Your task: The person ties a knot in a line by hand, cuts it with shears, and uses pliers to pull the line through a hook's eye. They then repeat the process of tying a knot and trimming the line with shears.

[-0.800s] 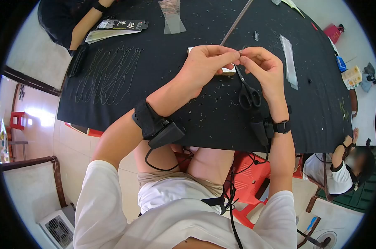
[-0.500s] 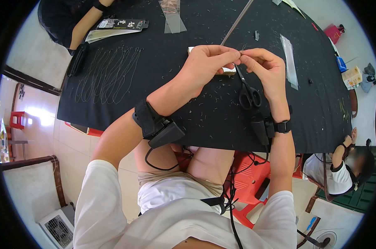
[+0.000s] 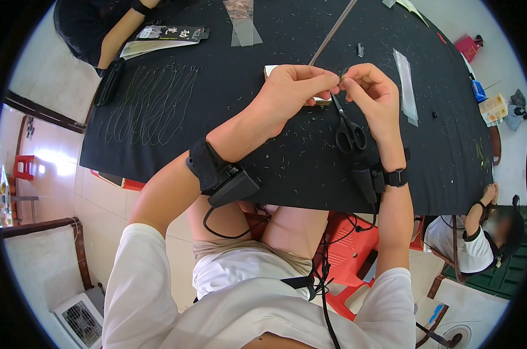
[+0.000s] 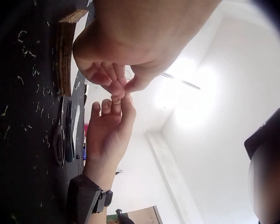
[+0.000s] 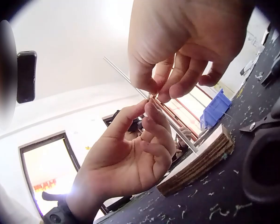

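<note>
In the head view my left hand (image 3: 286,93) and right hand (image 3: 374,93) meet fingertip to fingertip over the black table. Between thumb and index finger, each pinches a tiny thin shiny piece (image 5: 150,97), mostly covered by the fingertips; its kind I cannot tell. Under the left hand lies a layered wooden block (image 5: 196,170) with a white top. A thin rod (image 3: 333,32) slants up from beside the block, behind the hands. Black-handled scissors (image 3: 350,136) lie below the fingertips, between the two forearms, with their blades toward the block.
Several thin looped lines (image 3: 150,107) are laid out at the left. Around them are a black packet (image 3: 173,35), a clear plastic bag (image 3: 243,26) and a clear strip (image 3: 407,87) at right. Small clippings dot the cloth. Other people sit at the far left and right.
The left fingertips have shifted slightly right. The right thumb and index finger have closed in toward them, and a thin dark bit shows at the right index fingertip. Scissors and block stay put.
</note>
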`<state>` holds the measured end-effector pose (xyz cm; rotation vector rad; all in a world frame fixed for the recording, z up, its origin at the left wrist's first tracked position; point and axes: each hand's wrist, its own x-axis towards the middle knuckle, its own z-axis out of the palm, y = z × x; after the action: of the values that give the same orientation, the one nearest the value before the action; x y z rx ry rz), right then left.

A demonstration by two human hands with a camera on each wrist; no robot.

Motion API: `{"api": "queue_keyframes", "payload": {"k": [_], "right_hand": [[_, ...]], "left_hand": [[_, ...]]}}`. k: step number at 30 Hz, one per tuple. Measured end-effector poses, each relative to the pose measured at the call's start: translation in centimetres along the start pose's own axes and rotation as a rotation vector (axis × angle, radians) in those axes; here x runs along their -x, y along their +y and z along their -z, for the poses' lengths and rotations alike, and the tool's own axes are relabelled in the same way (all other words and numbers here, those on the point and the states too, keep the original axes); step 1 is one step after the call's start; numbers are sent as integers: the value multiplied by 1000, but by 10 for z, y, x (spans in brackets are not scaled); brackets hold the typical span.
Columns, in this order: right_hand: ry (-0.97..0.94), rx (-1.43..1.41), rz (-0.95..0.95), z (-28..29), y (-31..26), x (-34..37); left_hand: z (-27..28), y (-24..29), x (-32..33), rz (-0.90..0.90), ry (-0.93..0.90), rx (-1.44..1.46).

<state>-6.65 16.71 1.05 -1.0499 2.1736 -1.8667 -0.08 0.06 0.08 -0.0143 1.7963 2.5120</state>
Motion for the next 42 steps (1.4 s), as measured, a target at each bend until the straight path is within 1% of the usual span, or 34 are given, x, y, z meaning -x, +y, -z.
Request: {"api": "queue_keyframes", "payload": {"k": [6, 12, 15, 17, 20, 24, 32, 38, 42], "right_hand": [[-6, 6, 16, 0, 1, 0], [2, -109, 6, 2, -1, 0], [-7, -164, -21, 5, 0, -1], [-24, -171, -109, 4, -2, -1], [-61, -184, -137, 4, 0, -2], [-58, -174, -117, 5, 2, -1], [-28, -249, -118, 6, 4, -1], [1, -274, -78, 6, 3, -1], [1, -271, -92, 6, 3, -1]], "left_hand": [[0, 0, 1, -1, -39, 0], [0, -1, 0, -6, -14, -21], [-1, -1, 0, -5, 8, -23], [-1, -1, 0, -39, -2, -84], [-1, 0, 1, -43, -19, -114], [-2, 1, 2, -33, -33, -155], [-3, 2, 0, 3, -10, -56], [-2, 1, 0, -26, -22, -84], [-2, -1, 0, -21, -19, -83]]}}
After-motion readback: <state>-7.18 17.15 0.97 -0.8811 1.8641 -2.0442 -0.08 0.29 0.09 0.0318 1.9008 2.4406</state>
